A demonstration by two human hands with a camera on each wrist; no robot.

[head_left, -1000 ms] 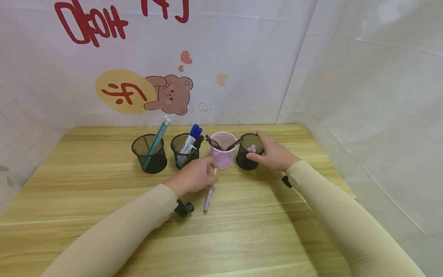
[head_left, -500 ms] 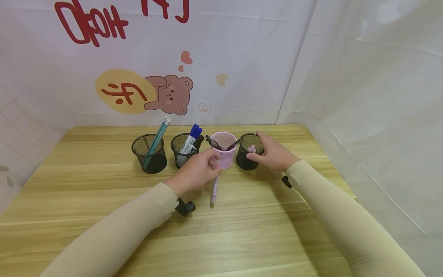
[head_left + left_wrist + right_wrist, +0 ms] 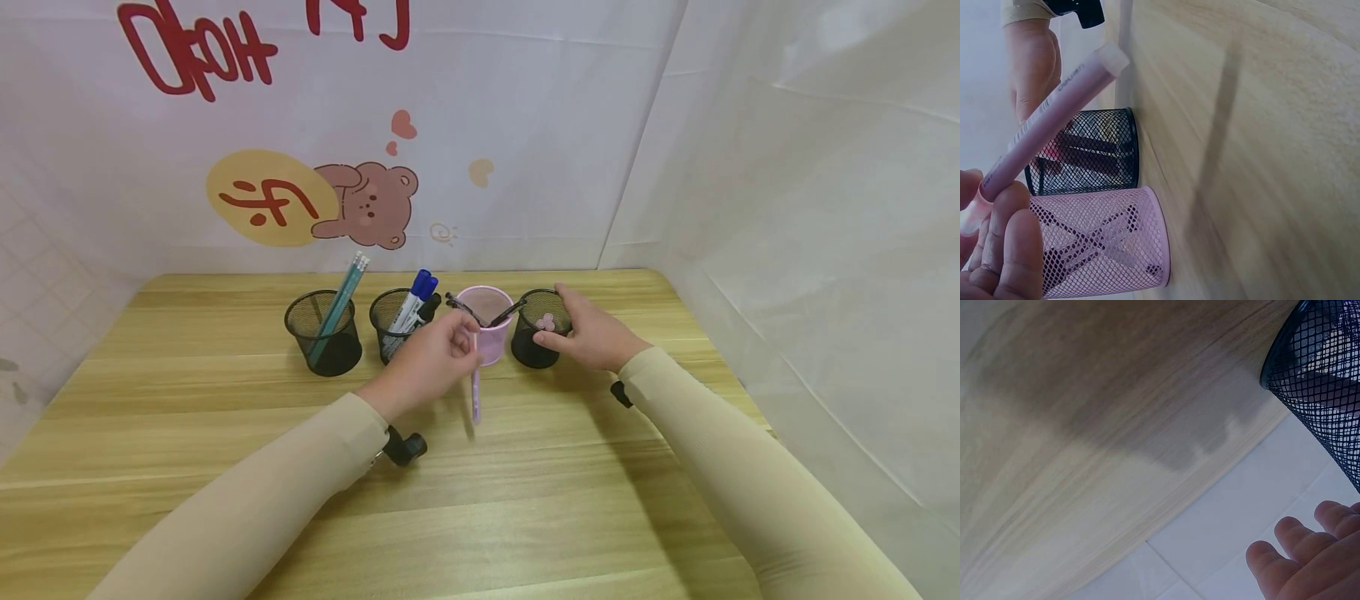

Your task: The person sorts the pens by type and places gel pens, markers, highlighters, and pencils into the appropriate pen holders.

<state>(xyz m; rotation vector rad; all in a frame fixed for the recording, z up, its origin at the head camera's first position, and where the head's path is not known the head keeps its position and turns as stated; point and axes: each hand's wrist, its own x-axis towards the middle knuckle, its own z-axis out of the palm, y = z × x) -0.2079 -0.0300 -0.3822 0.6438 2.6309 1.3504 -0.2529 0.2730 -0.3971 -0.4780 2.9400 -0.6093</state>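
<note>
Right now the left hand (image 3: 423,367) pinches a pink pen (image 3: 475,392) by its upper end, fingers curled round it; pen hangs nearly upright, lower end off the tabletop (image 3: 525,500), just in front of the pink mesh cup (image 3: 487,337). Left wrist view: fingers (image 3: 1004,250) clamp the pen (image 3: 1054,119) beside the pink cup (image 3: 1104,244), which has dark pens crossed inside. Right hand (image 3: 592,337) grasps the side of the black mesh cup (image 3: 534,337) to the right of the pink one, thumb and fingers curled round its wall; small pink items inside. Right wrist view shows fingertips (image 3: 1291,550) and the cup's mesh (image 3: 1329,400), contact not visible there. Two more black mesh cups stand left: one with blue-capped markers (image 3: 408,321), one with teal pencils (image 3: 337,312). All four cups in a row, near the back wall.
</note>
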